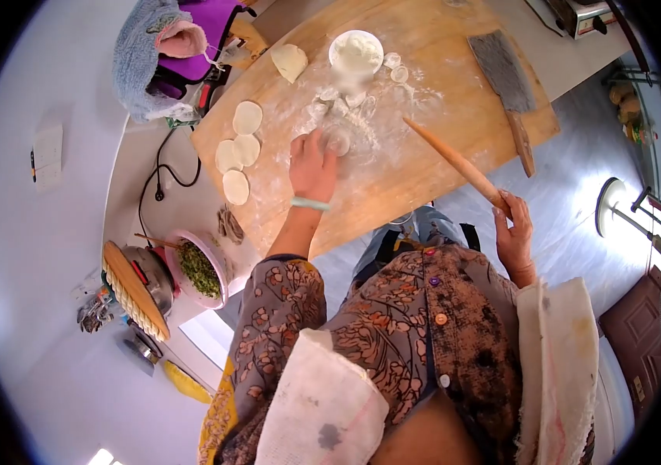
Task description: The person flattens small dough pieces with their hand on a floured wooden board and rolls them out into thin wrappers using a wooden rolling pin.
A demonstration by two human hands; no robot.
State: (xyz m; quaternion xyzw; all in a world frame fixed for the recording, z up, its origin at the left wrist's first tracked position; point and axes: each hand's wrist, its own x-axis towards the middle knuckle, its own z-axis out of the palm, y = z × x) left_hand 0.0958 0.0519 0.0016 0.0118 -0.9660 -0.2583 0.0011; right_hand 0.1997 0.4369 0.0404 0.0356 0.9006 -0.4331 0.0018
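Dough piece (338,142): in the head view, this small round is lying on the floured wooden board (381,190), directly beside the fingers of your left hand. It is appearing blurred, so this view is not confirming contact.

Left hand (313,167): you are extending it palm-down over the board, with the fingers bent and only slightly spread. Blur is obscuring the fingertips; you cannot tell whether they are gripping anything.

Right hand (515,232): you are holding the rolling pin (454,164) by its near end, fingers closing around the wood. The gripped end is projecting beyond the near edge of the board; the tapered tip is pointing inward over it.

Alignment: the pin's long axis is running diagonally, forward and leftward from your right hand. It is aiming past the far side of the dough piece, toward the flour bowl (381,53). The dough piece is lying to the left of the tip, slightly closer to your body, and well apart from it. Your left hand is being the nearer one.

Surroundings: four flat dough rounds (247,118) are lying left of your left hand. A dough lump (289,63) is sitting left of the bowl. The cleaver (503,74) is resting at the right, its handle pointing toward you.
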